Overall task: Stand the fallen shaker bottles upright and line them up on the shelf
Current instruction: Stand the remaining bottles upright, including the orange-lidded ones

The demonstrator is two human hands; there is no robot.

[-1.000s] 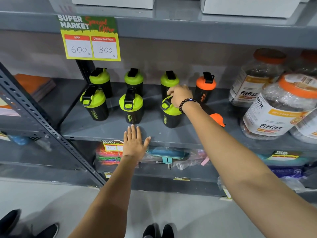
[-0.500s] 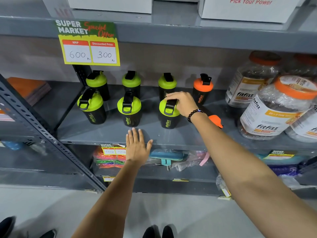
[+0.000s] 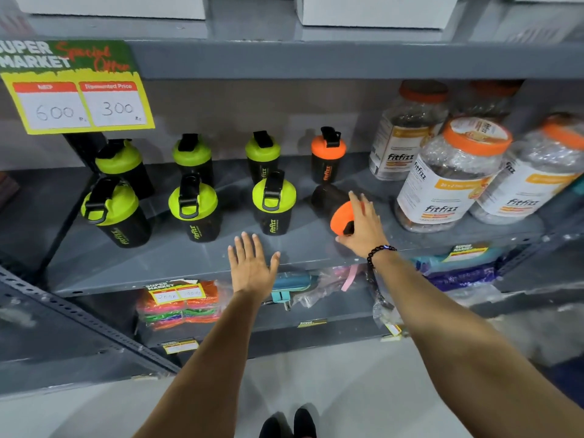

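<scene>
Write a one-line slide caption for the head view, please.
Right hand reaches the fallen orange shaker; seven shakers stand upright on the shelf.

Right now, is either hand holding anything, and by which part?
The right hand is closing on the fallen orange-lidded bottle at its lid end, though a firm grip cannot be told. The left hand is open, flat at the shelf edge, holding nothing.

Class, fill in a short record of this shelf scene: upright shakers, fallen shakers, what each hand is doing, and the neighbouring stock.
upright shakers: seven, six green-lidded, one orange-lidded shaker
fallen shakers: one, fallen orange-lidded shaker, lid toward the shelf edge
right hand: grip closing on the fallen shaker's lid
left hand: flat, open, over the shelf front
neighbouring stock: fitfizz jars, right
</scene>
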